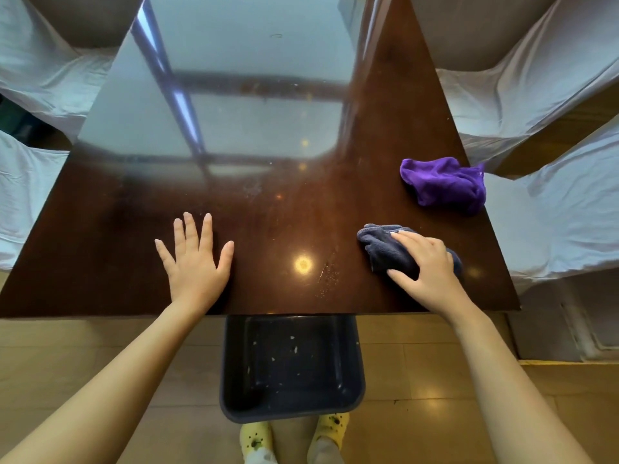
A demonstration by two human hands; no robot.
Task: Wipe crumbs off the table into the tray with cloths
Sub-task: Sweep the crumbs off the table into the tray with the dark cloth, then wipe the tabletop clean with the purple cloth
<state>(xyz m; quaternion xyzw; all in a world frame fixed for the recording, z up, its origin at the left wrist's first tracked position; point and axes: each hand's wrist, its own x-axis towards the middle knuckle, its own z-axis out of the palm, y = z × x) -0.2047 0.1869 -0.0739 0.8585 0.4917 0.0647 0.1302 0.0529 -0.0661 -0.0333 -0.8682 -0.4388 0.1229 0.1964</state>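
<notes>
Left hand [196, 262] flat, spread on glossy table [110, 236]; right hand [427, 267] clutches grey cloth [385, 246]

white fabric-covered seats [536, 105] are seen along the right edge of the frame, and more white covers [37, 72] are seen at the upper and middle left. a tan tiled floor [418, 380] fills the lower part of the frame, with round light reflections on it at lower right. yellow clogs [256, 438] with dark spots are seen at the bottom centre, standing side by side on the floor. a pale panel [569, 329] is seen at the lower right, beside the floor.
</notes>
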